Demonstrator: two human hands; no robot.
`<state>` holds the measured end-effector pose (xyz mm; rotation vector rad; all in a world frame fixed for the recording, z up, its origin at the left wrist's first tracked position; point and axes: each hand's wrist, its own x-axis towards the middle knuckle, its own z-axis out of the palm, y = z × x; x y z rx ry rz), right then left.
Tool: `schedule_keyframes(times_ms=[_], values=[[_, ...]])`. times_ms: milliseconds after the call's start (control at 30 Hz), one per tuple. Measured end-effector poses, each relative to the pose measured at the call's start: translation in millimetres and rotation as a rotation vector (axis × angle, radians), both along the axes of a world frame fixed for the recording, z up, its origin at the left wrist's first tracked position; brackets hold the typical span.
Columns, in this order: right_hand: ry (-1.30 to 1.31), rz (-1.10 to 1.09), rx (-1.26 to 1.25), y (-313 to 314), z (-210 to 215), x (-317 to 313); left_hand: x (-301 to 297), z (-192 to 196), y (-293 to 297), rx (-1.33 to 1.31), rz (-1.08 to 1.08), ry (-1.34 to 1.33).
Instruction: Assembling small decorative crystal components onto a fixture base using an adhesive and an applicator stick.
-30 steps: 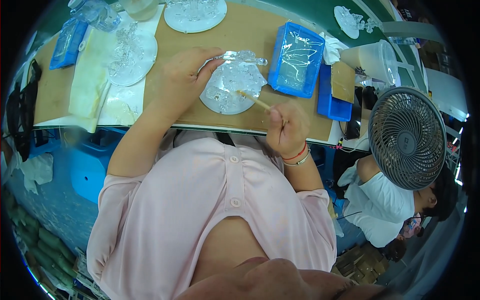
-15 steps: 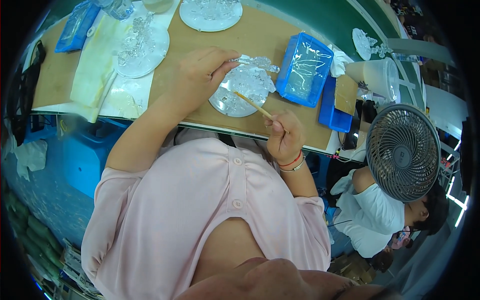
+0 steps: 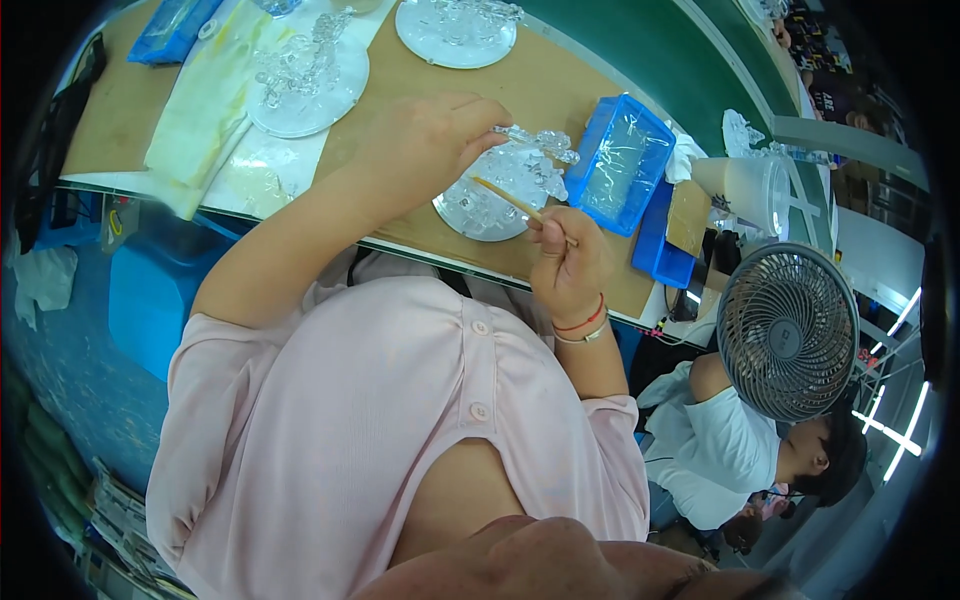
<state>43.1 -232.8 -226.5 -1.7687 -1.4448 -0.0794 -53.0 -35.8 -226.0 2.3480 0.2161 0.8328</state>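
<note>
My left hand (image 3: 430,145) reaches over a round white plate (image 3: 462,222), its fingers closed on the end of a clear, bumpy plastic-looking piece (image 3: 545,143). The piece points right, toward a blue tray. In my right hand (image 3: 572,262), near the table's front edge, a thin wooden stick (image 3: 508,203) is pinched between thumb and fingers. The stick slants up and left, its yellowish tip above the plate and apart from the held piece. Small clear pieces (image 3: 520,180) lie scattered on that plate. The fingers hide the gripped end of the piece.
Two more white plates, one left (image 3: 345,100) and one at the back (image 3: 455,50), carry clear pieces. A yellowish cloth (image 3: 205,110) lies at left. The blue tray (image 3: 603,212), a translucent tub (image 3: 770,195) and a fan (image 3: 788,335) stand right. Beyond sits a person in white (image 3: 715,450).
The whole view has shifted and turned a little. Both hands keep their grips, and the clear piece and the stick stay in nearly the same places over the plate.
</note>
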Motion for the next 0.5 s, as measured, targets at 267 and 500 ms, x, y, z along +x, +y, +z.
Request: schedule_keyframes(times_ms=[267, 500], values=[[0.021, 0.053, 0.028, 19.3, 1.3, 1.5, 3.0, -4.9, 2.1, -0.040, -0.042, -0.019], [-0.191, 0.061, -0.046, 13.9, 18.5, -3.8, 2.7, -8.5, 1.4, -0.051, -0.039, -0.025]])
